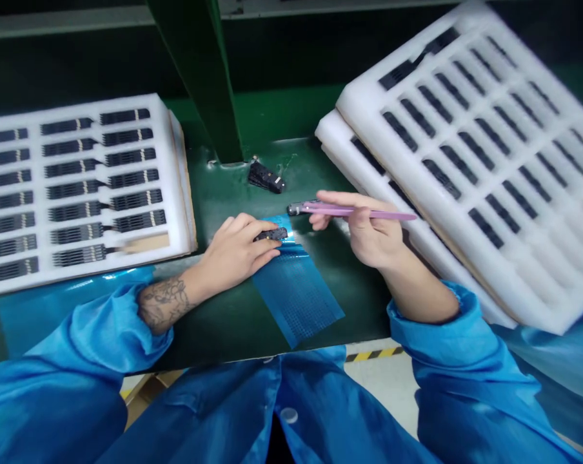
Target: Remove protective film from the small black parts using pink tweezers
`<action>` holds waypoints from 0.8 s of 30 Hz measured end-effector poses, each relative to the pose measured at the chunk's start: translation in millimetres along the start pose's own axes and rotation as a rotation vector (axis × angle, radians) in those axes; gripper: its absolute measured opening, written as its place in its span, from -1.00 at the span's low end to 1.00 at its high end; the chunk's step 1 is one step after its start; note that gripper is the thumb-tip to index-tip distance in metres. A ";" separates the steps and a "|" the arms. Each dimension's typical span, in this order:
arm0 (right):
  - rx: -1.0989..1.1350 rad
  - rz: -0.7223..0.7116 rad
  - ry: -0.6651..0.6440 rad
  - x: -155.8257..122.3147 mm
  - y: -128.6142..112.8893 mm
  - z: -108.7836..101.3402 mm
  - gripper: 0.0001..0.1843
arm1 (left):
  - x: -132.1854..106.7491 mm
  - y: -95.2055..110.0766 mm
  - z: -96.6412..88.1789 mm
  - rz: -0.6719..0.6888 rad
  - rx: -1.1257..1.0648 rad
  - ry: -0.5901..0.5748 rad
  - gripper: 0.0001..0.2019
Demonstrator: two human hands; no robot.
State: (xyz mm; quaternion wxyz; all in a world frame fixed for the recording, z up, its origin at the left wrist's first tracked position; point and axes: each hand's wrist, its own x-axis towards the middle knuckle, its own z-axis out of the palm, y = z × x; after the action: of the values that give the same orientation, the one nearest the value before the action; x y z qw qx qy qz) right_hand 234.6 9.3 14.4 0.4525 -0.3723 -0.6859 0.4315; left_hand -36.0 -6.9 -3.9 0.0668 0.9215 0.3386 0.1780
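My left hand (240, 250) rests over the green table, its fingers closed around a small black part (272, 234) at the top of a blue film strip (298, 290). To its right, my right hand (373, 235) grips a slim pink tool (385, 214) that resembles tweezers. That tool points left, and its tip meets another small dark part (297, 209); whether my fingers also touch this part, I cannot tell. Behind both hands lies a small stack of black parts (266, 177) on the table.
A white foam tray (173, 238) with rows of black parts stands at left. Tilted foam trays (364, 96) are stacked at right, close to my right forearm. A green post (199, 77) rises behind the hands. The table's front edge runs by my body.
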 end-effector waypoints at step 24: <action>0.193 0.209 -0.166 4.3 8.0 13.1 -0.80 | -0.6 -0.2 0.8 0.036 0.015 0.060 -0.80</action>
State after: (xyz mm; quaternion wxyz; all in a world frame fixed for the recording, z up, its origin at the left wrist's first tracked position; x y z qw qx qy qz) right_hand 221.9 12.7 5.4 0.3805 -0.3592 -0.6339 0.5695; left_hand -36.3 -7.1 -4.9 0.0465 0.9222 0.3251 0.2041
